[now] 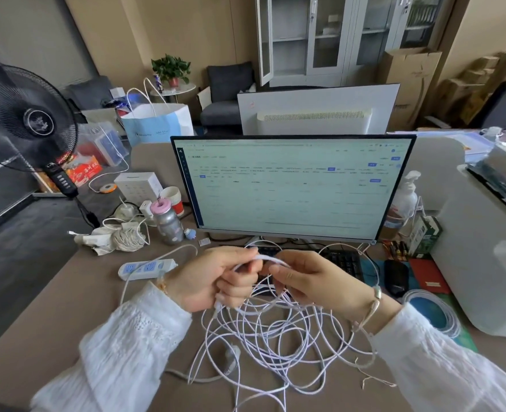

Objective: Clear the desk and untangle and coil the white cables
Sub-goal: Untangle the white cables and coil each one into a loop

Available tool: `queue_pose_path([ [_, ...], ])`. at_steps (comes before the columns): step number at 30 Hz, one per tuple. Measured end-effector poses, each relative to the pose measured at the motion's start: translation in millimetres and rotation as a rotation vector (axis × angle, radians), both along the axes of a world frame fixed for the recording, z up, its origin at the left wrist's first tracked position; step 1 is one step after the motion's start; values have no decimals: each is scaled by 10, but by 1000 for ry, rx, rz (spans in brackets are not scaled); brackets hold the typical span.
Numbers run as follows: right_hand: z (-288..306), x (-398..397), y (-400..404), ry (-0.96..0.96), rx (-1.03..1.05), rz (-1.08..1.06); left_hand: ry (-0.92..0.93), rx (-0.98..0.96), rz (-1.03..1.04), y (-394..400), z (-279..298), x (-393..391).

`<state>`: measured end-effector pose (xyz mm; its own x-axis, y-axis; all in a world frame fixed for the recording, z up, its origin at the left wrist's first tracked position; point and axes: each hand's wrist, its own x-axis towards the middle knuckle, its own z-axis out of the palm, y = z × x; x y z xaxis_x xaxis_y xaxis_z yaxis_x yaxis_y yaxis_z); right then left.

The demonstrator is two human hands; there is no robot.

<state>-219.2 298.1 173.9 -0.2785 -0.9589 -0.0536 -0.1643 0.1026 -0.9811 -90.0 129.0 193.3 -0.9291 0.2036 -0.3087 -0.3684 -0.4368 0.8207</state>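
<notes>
Head view. Both hands raised above the desk, just in front of the monitor.

Left hand: fingers curled round a bundle of white cable strands, thumb on top. Right hand: fingers pinching the same strand at its upper bend. The two hands almost touch; the pinched strand bridges them.

White cables: a loose tangle of many overlapping loops, hanging from the hands and spreading over the desk at 6 o'clock from them. One long loop rises toward 1 o'clock past the keyboard. A small white plug lies inside the tangle, at its 8 o'clock side.

Other items:
- Power strip, white with blue sockets, at 9 o'clock from the left hand, near it.
- Second wound bundle of whitish cord with crumpled wrapping, at 10 o'clock, well apart from the hands.
- Bottle with pink cap beside the monitor's lower left corner.
- Black mouse at 3 o'clock from the right hand.
- Coil of clear tubing or wire at 4 o'clock; cannot tell which.
- Black fan off the desk's left edge.
</notes>
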Motion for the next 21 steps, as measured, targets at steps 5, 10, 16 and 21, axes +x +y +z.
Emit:
queue_pose_path([
  [5, -278, -220, 87, 224, 154, 16, 90, 101, 183, -288, 159, 58],
  [10, -652, -355, 100, 490, 345, -7, 212, 161, 381, -584, 374, 104],
  [16, -841, -286, 104, 380, 149, -298, 227, 54, 716, -557, 458, 31],
  [21, -534, -108, 113, 467, -119, -369, 115, -11, 691, -503, 187, -34],
])
